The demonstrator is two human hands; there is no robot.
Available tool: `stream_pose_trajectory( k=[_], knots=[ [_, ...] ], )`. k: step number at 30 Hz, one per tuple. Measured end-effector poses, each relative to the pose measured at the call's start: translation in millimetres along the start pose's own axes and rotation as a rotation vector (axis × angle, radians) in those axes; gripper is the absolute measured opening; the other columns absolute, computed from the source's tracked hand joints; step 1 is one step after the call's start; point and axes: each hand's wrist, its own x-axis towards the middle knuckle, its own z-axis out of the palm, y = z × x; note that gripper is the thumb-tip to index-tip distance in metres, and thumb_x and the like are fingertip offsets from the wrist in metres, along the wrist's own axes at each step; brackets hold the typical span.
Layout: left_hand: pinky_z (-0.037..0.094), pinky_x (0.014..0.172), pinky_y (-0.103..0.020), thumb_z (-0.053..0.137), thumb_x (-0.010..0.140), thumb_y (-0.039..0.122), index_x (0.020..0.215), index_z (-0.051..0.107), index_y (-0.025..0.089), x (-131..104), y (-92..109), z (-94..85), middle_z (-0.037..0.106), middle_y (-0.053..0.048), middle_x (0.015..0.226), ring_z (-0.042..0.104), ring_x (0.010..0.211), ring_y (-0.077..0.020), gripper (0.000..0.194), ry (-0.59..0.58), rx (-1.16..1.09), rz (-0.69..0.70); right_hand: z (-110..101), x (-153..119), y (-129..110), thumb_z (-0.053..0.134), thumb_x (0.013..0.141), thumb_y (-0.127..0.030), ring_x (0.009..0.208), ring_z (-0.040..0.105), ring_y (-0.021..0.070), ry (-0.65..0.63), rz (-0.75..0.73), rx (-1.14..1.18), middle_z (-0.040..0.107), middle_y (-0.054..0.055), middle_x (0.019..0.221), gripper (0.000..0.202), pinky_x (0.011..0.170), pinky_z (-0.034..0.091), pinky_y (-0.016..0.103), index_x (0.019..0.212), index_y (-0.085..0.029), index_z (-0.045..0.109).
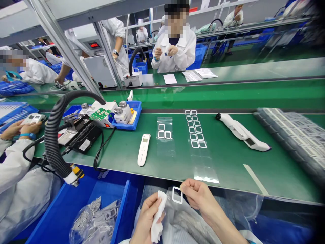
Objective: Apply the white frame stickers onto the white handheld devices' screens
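Folded white cloth (158, 217) is gripped in my left hand (149, 214), near the bottom centre. My right hand (199, 196) pinches the upper right corner of a small white square frame (173, 195), just in front of the table edge. Three similar frames lie on a clear plastic strip (165, 147) on the green table (177, 166). To their right, two columns of several white frames (195, 144) lie on another clear strip. A white handheld device with a small screen (144, 149) rests left of the strips.
A white thermometer-like device (242, 133) and stacked trays (294, 142) are on the right. Blue bin (127, 200) with bagged parts stands lower left, below a black hose (52, 135). Another person's hands (27, 127) hold a device at far left. Across the belt sits a person (175, 51).
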Motion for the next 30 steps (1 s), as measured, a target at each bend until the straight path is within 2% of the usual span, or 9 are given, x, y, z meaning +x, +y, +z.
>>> stream_pose_trajectory(
  k=[11, 14, 17, 20, 23, 26, 27, 28, 30],
  knots=[
    [0.017, 0.038, -0.015, 0.088, 0.059, 0.037, 0.08, 0.066, 0.017, 6, -5, -7.4, 0.051, 0.006, 0.055, 0.034, 0.037, -0.0006, 0.036, -0.001, -0.016, -0.003, -2, 1, 2, 0.073, 0.061, -0.043, 0.035, 0.013, 0.0019, -0.001, 0.005, 0.003, 0.026, -0.013, 0.038, 0.033, 0.039, 0.008, 0.022, 0.056, -0.02, 0.049],
    [0.019, 0.038, -0.014, 0.086, 0.062, 0.038, 0.08, 0.064, 0.017, 3, 2, -5.3, 0.05, 0.007, 0.059, 0.032, 0.038, 0.0005, 0.035, -0.015, 0.023, 0.045, -1, -2, -2, 0.071, 0.062, -0.041, 0.036, 0.014, 0.0025, 0.011, -0.002, 0.013, 0.027, -0.012, 0.039, 0.031, 0.039, 0.008, 0.022, 0.056, -0.02, 0.049],
    [0.034, 0.044, -0.014, 0.084, 0.065, 0.038, 0.082, 0.058, 0.02, -4, 23, 0.9, 0.055, 0.006, 0.066, 0.045, 0.046, -0.0034, 0.035, -0.002, 0.109, 0.178, -1, -4, -4, 0.07, 0.064, -0.038, 0.039, 0.015, 0.0031, 0.026, -0.014, 0.024, 0.027, -0.012, 0.041, 0.028, 0.04, 0.009, 0.022, 0.058, -0.02, 0.05],
    [0.039, 0.048, -0.015, 0.08, 0.07, 0.037, 0.092, 0.054, 0.023, -4, 64, 9.2, 0.06, 0.004, 0.072, 0.052, 0.053, -0.0074, 0.037, 0.012, 0.257, 0.418, -3, -4, -3, 0.071, 0.062, -0.04, 0.038, 0.014, 0.0031, 0.006, 0.004, 0.017, 0.027, -0.012, 0.041, 0.03, 0.041, 0.008, 0.023, 0.058, -0.02, 0.05],
    [0.039, 0.046, -0.016, 0.074, 0.076, 0.037, 0.098, 0.056, 0.021, 13, 126, 23.1, 0.062, 0.002, 0.076, 0.052, 0.054, -0.0084, 0.032, 0.059, 0.518, 0.742, -3, -2, -1, 0.072, 0.062, -0.044, 0.038, 0.012, 0.0028, -0.009, 0.015, 0.009, 0.024, -0.012, 0.04, 0.034, 0.041, 0.006, 0.023, 0.057, -0.02, 0.048],
    [0.046, 0.055, -0.021, 0.063, 0.084, 0.037, 0.096, 0.056, 0.019, 49, 201, 45.7, 0.062, -0.001, 0.082, 0.059, 0.066, -0.0129, 0.023, 0.199, 0.779, 1.183, -1, -3, -3, 0.071, 0.067, -0.045, 0.04, 0.01, 0.0031, -0.002, -0.016, 0.018, 0.023, -0.013, 0.042, 0.035, 0.042, 0.006, 0.023, 0.059, -0.02, 0.047],
    [0.049, 0.059, -0.024, 0.056, 0.088, 0.036, 0.098, 0.055, 0.018, 63, 225, 54.1, 0.062, -0.003, 0.084, 0.061, 0.069, -0.0149, 0.021, 0.26, 0.904, 1.286, 0, -4, -4, 0.071, 0.068, -0.045, 0.041, 0.009, 0.0032, -0.002, -0.031, 0.022, 0.023, -0.013, 0.042, 0.035, 0.042, 0.006, 0.023, 0.059, -0.02, 0.047],
    [0.052, 0.067, -0.029, 0.05, 0.09, 0.034, 0.099, 0.055, 0.017, 77, 247, 62.1, 0.063, -0.005, 0.087, 0.062, 0.075, -0.0168, 0.019, 0.345, 1.064, 1.362, 1, -6, -5, 0.071, 0.068, -0.045, 0.041, 0.009, 0.0032, -0.003, -0.044, 0.026, 0.023, -0.013, 0.043, 0.036, 0.042, 0.005, 0.023, 0.059, -0.02, 0.047],
    [0.048, 0.09, -0.041, 0.059, 0.082, 0.026, 0.093, 0.059, 0.017, 103, 278, 75.0, 0.064, -0.009, 0.097, 0.061, 0.094, -0.0233, 0.014, 0.371, 1.149, 1.392, 0, -11, -6, 0.072, 0.068, -0.047, 0.041, 0.01, 0.0036, -0.001, -0.076, 0.032, 0.023, -0.012, 0.043, 0.038, 0.043, 0.006, 0.024, 0.06, -0.021, 0.047]
  ],
)
